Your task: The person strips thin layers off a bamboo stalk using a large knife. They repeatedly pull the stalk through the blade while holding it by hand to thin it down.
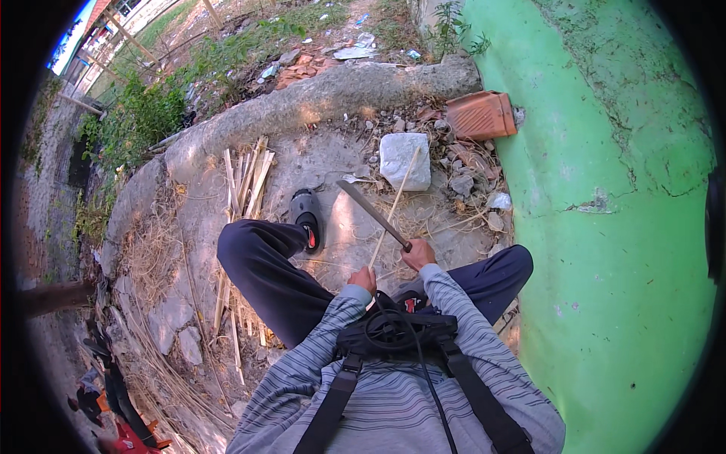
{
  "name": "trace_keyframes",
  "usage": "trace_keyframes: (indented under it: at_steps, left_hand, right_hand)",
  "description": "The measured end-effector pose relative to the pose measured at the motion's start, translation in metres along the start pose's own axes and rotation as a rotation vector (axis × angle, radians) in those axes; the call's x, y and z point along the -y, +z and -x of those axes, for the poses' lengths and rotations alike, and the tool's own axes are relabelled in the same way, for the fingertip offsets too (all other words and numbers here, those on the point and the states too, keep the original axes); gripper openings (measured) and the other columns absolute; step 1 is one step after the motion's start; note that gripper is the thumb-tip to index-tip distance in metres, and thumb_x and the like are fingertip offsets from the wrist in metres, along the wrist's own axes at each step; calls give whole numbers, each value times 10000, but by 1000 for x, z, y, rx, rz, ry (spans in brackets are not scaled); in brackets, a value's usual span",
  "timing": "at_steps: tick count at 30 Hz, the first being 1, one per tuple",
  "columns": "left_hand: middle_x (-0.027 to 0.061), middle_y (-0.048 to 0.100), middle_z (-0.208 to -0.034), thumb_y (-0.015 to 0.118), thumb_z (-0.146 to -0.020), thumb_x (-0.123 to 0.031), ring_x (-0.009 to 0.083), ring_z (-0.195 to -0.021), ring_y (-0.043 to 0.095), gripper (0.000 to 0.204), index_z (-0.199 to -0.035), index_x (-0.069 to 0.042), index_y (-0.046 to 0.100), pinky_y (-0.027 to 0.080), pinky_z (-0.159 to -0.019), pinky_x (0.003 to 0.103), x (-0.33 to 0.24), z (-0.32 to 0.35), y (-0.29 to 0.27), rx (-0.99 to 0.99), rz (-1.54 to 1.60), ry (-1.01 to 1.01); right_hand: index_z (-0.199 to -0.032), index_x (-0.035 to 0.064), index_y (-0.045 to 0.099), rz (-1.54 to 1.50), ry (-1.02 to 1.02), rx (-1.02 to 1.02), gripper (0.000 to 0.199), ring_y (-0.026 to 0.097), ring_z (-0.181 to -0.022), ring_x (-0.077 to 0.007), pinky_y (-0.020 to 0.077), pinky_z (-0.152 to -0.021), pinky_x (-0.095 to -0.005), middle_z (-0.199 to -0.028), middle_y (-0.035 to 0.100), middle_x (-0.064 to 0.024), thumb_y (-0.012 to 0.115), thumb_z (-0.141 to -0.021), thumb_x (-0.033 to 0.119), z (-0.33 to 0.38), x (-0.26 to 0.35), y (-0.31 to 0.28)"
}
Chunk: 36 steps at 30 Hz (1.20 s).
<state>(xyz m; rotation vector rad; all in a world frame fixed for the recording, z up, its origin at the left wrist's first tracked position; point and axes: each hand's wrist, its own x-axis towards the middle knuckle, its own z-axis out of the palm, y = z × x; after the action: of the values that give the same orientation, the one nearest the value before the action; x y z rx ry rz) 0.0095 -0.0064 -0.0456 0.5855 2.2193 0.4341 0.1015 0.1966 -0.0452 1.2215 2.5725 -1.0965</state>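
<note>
My left hand point(363, 280) is closed around the near end of a thin, pale strip of split wood or bamboo point(395, 204). The strip slants away from me, and its far end rests on a white block point(404, 160). In my right hand point(418, 255) is the handle of a machete point(370, 208), gripped with closed fingers. Its long dark blade points up and to the left, crossing the strip in this view. I cannot tell whether blade and strip touch.
Split strips point(248, 178) lie in a pile at left. A terracotta roof tile point(482, 116) leans by the green wall point(605, 250), with rubble point(463, 181) below it. A low concrete kerb point(302, 106) curves across the back. Other people point(113, 393) are at far lower left.
</note>
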Motion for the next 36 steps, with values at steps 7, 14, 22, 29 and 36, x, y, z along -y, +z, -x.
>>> trace_keyframes:
  at_steps: [7,14,22,29,36]
  left_hand:
    - [351,648,-1002,460,-995,-393,534,-968,625,411,-1089,-27,622,496,-897,577,-1,3,-10,-7,22,6]
    - [346,652,-988,440,-1006,-395,542,-963,622,406,-1110,-48,624,498,-889,583,-2,-1,-2,9,3,26]
    - [347,650,-955,454,-1004,-374,546,-942,620,369,-1048,-48,621,501,-862,589,4,-2,-5,-52,20,19]
    - [321,663,-930,459,-1004,-361,517,-943,629,361,-1025,-46,633,505,-846,576,-5,1,-14,-57,11,52]
    - [322,661,-943,451,-1002,-360,526,-941,625,371,-1052,-46,644,495,-866,580,-3,3,-13,-68,8,41]
  right_hand:
    - [-873,101,702,9,-160,64,238,674,-766,-412,531,-695,-479,-792,685,-199,653,-778,313,3,-4,5]
    - [-859,103,729,69,70,-74,239,690,-820,-415,551,-727,-494,-827,705,-204,654,-783,316,-28,-17,-10]
    - [-817,96,686,98,-218,82,220,674,-768,-424,542,-697,-491,-764,677,-197,661,-764,308,-6,-20,-4]
    - [-827,86,705,28,-15,-24,235,671,-759,-421,541,-696,-483,-802,691,-191,642,-763,302,-25,-11,-10]
    - [-858,133,719,138,-241,83,224,676,-774,-418,542,-716,-500,-787,689,-194,659,-782,334,6,-21,2]
